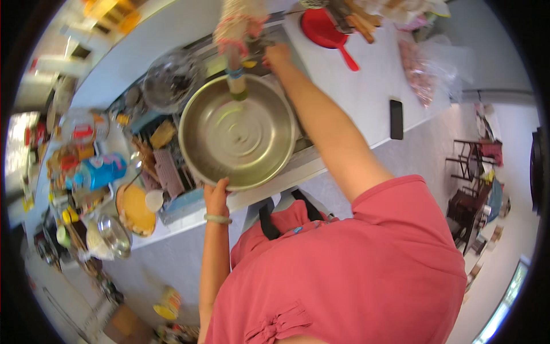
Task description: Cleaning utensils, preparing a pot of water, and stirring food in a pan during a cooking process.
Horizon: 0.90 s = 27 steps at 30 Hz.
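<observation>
A wide stainless steel basin (215,142) lies over the sink in front of me, nearly bare inside. My left hand (217,198), with a pale bangle at its wrist, grips the basin's near rim. Beyond the basin, my right hand (277,58) reaches to the back of the sink beside the faucet; its fingers are partly hidden, and what they touch is unclear. The faucet's spout (236,84), wrapped in cloth higher up, points down over the basin's far part. Left of it sits a clear bowl (172,81) with dark contents.
Right on the counter are a red pan (322,30), a black phone (396,119) and a plastic bag of pinkish food (417,73). At left stand a blue bottle (101,170), a round wooden board (136,210) and a metal bowl (114,236).
</observation>
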Motion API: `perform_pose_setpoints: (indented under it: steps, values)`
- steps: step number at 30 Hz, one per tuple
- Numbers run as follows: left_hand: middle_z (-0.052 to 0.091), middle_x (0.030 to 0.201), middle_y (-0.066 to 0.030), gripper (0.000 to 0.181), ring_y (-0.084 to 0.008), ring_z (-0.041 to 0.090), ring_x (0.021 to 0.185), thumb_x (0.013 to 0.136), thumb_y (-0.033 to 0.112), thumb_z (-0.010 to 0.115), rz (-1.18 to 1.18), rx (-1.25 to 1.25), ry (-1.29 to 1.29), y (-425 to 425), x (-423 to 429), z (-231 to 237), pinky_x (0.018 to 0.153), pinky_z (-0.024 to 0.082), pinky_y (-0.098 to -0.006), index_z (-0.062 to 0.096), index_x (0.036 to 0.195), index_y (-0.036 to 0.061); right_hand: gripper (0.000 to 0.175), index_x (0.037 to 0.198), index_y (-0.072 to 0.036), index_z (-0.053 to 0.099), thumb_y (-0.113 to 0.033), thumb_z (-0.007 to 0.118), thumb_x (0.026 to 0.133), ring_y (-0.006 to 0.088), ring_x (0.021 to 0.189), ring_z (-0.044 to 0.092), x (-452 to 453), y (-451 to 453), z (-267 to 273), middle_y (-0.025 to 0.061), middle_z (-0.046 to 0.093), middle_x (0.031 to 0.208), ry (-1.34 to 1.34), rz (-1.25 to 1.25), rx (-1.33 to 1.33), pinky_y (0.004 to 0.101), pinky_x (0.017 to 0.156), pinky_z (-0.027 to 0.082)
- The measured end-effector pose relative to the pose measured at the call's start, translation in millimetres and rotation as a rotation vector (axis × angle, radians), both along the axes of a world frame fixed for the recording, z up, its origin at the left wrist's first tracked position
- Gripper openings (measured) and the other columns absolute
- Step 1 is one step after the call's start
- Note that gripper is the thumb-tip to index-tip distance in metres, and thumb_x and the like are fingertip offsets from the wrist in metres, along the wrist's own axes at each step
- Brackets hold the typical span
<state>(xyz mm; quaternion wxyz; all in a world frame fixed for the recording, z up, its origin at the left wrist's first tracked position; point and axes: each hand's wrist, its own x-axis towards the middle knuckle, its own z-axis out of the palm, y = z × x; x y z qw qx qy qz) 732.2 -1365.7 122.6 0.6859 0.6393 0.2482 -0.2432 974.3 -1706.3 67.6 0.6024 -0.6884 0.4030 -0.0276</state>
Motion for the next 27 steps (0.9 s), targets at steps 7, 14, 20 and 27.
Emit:
perform_pose_setpoints:
  steps: [7,14,20,27]
  values:
    - [0.063,0.091,-0.0068,0.022,-0.0171,0.061,0.080,0.081,0.005,0.055,-0.048,-0.218,0.080,-22.5,28.6,-28.6,0.074,0.051,-0.0317,0.057,0.102,-0.0013,0.032,0.084,0.002,0.064,-0.029,0.057,0.082,0.0227,0.063,0.064,-4.4,-57.2,-13.2,0.0145,0.065,0.076,0.085,0.263,-0.047,0.0366,0.058,0.052]
    - [0.062,0.089,-0.0118,0.012,-0.0214,0.062,0.081,0.083,0.007,0.052,-0.146,-0.495,0.237,-45.7,44.2,-22.9,0.075,0.054,-0.0384,0.058,0.087,-0.0029,0.057,0.092,0.007,0.065,-0.048,0.062,0.078,0.0280,0.081,0.065,6.6,-96.2,-2.7,0.0203,0.066,0.088,0.215,0.738,-0.547,0.0397,0.071,0.049]
    - [0.062,0.092,-0.0187,0.027,-0.0290,0.066,0.078,0.081,0.011,0.051,-0.141,-0.465,0.372,-18.3,41.8,12.8,0.072,0.057,-0.0363,0.054,0.096,-0.0108,0.054,0.094,0.003,0.060,-0.049,0.059,0.081,0.0192,0.062,0.061,-4.3,-54.5,33.5,0.0122,0.060,0.072,0.168,0.574,-0.020,0.0329,0.050,0.046]
    - [0.063,0.088,-0.0111,0.031,-0.0184,0.062,0.070,0.073,0.006,0.057,-0.310,0.419,-0.275,7.9,47.5,37.3,0.062,0.052,-0.0306,0.055,0.104,-0.0029,0.050,0.116,-0.008,0.056,-0.046,0.056,0.085,0.0130,0.064,0.059,-79.9,-34.7,56.0,0.0050,0.059,0.073,0.131,0.707,-0.205,0.0253,0.056,0.048]
